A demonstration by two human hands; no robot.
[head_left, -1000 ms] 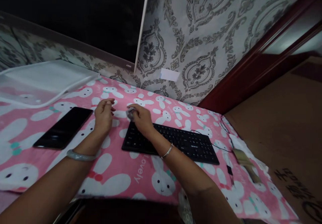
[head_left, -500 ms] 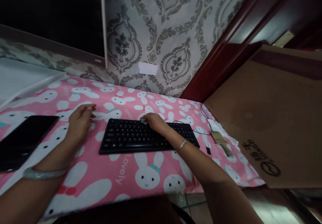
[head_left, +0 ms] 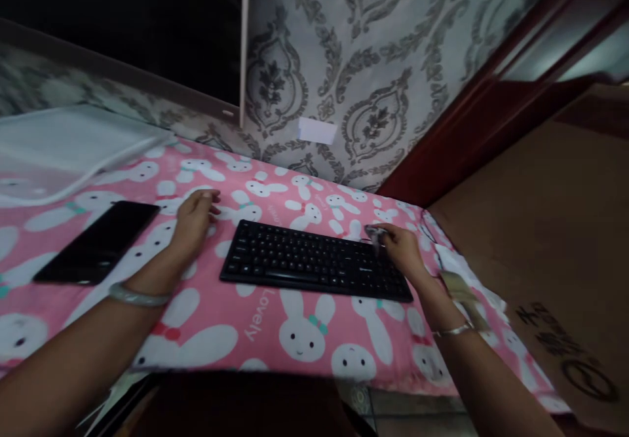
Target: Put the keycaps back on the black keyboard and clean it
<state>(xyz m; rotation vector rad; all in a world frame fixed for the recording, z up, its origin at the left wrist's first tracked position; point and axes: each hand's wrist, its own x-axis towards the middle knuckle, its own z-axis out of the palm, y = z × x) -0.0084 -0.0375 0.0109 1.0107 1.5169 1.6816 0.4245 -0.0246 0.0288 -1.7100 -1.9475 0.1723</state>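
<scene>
A black keyboard (head_left: 314,260) lies on the pink rabbit-print cloth in front of me. My right hand (head_left: 401,247) is at the keyboard's far right corner, its fingers pinching a small crumpled greyish wipe (head_left: 376,232); whether it is tissue or fabric I cannot tell. Left of the keyboard, my left hand (head_left: 195,219) rests on the cloth, apart from the keys. Its fingers are loosely bent and hold nothing that I can see. A black phone (head_left: 98,244) lies face up farther left, beside my left forearm.
A flat brush (head_left: 464,296) lies right of the keyboard, near white paper (head_left: 449,260). A large cardboard box (head_left: 545,227) stands on the right. A dark screen (head_left: 122,31) is at the upper left, above a translucent white cover (head_left: 73,142). The table cloth (head_left: 255,352) ends near me.
My right hand has moved right with the crumpled wipe, from the keyboard's upper middle to its right end. My left hand stays beside the keyboard. The whole view has shifted slightly.
</scene>
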